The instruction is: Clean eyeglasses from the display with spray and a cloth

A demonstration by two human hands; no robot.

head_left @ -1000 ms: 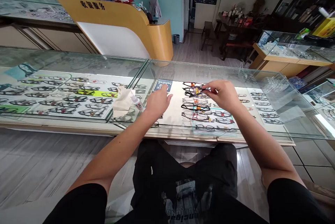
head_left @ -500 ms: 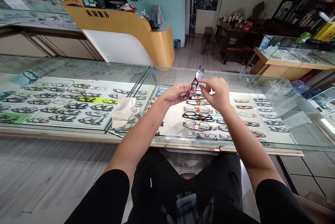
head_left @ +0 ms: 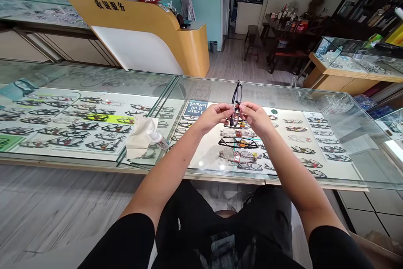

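place: optician's shop | evidence: glass display counters (head_left: pixel 94 77) of spectacle frames (head_left: pixel 91 126); yellow service desk (head_left: pixel 141 19)

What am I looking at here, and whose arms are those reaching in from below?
The arms belong to one person wearing a camera on the head, so you see what they see, looking forward and down. No machine is involved. The left hand and right hand together hold a pair of dark glasses upright above a glass counter. On the counter lie several more frames, a crumpled cloth and a small bottle. Many other glasses are displayed under the glass. A yellow desk stands behind.
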